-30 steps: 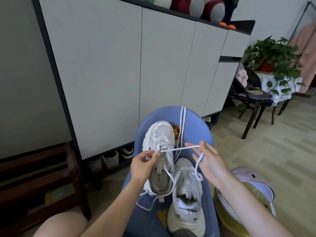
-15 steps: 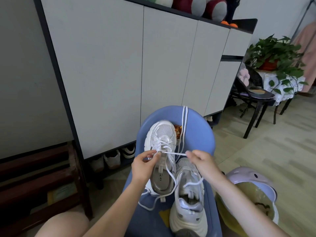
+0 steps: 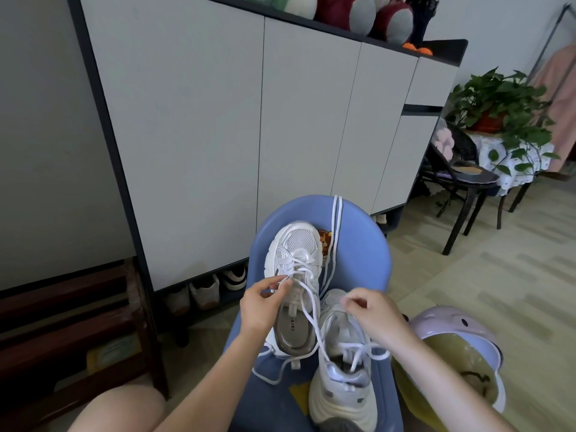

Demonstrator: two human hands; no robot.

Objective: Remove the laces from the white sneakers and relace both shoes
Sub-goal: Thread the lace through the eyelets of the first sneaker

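Two white sneakers lie on a blue stool (image 3: pixel 367 257). The far sneaker (image 3: pixel 296 254) is partly laced, toe pointing away. My left hand (image 3: pixel 260 307) pinches its white lace (image 3: pixel 311 316) at an upper eyelet on the left side. That lace trails slack across the near sneaker (image 3: pixel 341 388), which lies beside it on the right. My right hand (image 3: pixel 371 313) hovers over the near sneaker's toe with fingertips pinched together, and a stretch of the lace hangs under its wrist. A second loose lace (image 3: pixel 336 219) lies doubled along the stool's far side.
A grey shoe cabinet (image 3: pixel 249 120) stands right behind the stool, with shoes (image 3: pixel 202 291) under it. A lilac lidded pot (image 3: pixel 458 363) sits on the floor at my right. A dark wooden rack (image 3: pixel 62 322) is at left, a black chair (image 3: pixel 461 182) and potted plant (image 3: pixel 498 104) at right.
My right hand has moved down and left from a taut sideways pull to above the near sneaker. The lace between my hands has gone slack. My left hand stays at the eyelet.
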